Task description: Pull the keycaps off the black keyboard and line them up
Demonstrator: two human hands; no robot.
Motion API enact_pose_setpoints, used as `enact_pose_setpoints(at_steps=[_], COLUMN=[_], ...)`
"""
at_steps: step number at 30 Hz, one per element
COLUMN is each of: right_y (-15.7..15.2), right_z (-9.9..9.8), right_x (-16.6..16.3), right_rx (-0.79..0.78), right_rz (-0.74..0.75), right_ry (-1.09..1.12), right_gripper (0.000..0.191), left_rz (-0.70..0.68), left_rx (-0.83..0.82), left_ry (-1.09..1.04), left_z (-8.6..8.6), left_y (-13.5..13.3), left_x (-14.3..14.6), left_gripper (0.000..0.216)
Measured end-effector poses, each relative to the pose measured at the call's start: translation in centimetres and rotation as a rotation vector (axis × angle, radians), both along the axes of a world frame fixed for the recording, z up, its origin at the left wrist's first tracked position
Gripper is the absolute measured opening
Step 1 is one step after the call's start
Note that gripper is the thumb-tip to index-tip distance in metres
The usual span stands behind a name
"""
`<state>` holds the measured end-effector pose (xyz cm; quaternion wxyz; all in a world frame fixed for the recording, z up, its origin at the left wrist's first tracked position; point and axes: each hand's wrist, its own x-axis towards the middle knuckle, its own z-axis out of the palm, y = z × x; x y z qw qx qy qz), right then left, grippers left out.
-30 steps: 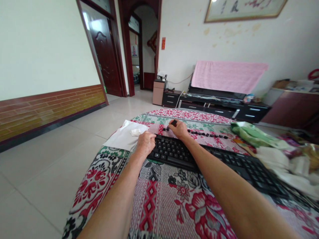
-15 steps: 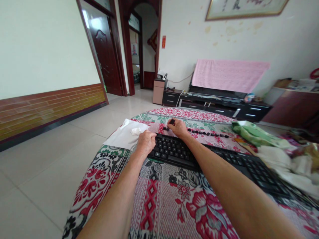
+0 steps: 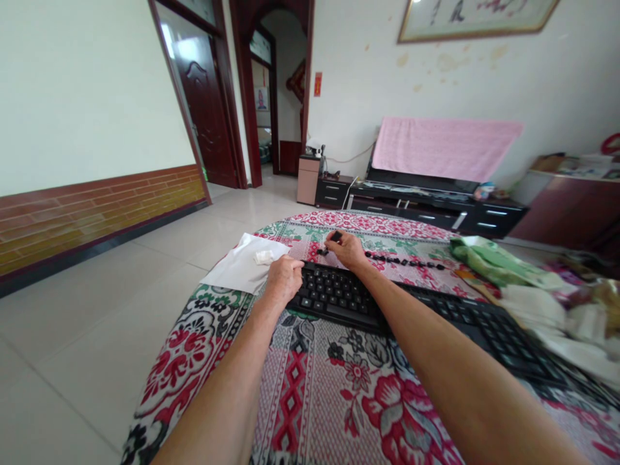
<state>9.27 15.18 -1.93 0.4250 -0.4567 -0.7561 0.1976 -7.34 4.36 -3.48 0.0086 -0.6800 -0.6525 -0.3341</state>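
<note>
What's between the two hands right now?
In the head view, the far left corner of the black keyboard lies between the left hand and the right hand, which pinches a black keycap.

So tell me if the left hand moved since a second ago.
No. The left hand stays at the left end of the keyboard, beside the tissue.

On the flowered woven tablecloth (image 3: 300,387), the long black plastic keyboard (image 3: 329,294) lies across before me, my left hand (image 3: 283,278) on its left end and the white paper sheet (image 3: 242,265) further left, while behind it my right hand (image 3: 346,250) pinches a small black keycap (image 3: 335,236) at the left end of the row of black keycaps (image 3: 402,260), with the crumpled green cloth (image 3: 489,261) to their right.
</note>
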Motion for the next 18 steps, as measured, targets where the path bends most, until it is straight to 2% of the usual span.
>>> enact_pose_setpoints(at_steps=[2, 7, 12, 18], right_y=[-0.4, -3.2, -6.0, -6.3], right_z=[0.4, 2.0, 2.9, 2.6], right_x=[0.1, 0.3, 0.7, 0.6], right_rx=[-0.043, -0.143, -0.189, -0.17], right_rz=[0.066, 0.362, 0.444, 0.461], right_ry=[0.068, 0.185, 0.013, -0.091], right_gripper=[0.013, 0.018, 0.015, 0.013], left_rz=[0.0, 0.023, 0.031, 0.029], left_rx=[-0.002, -0.04, -0.038, -0.039], left_ry=[0.001, 0.016, 0.025, 0.053], left_z=[0.1, 0.5, 0.5, 0.4], left_y=[0.0, -0.2, -0.3, -0.1], left_x=[0.0, 0.2, 0.2, 0.1], left_gripper=[0.026, 0.025, 0.025, 0.027])
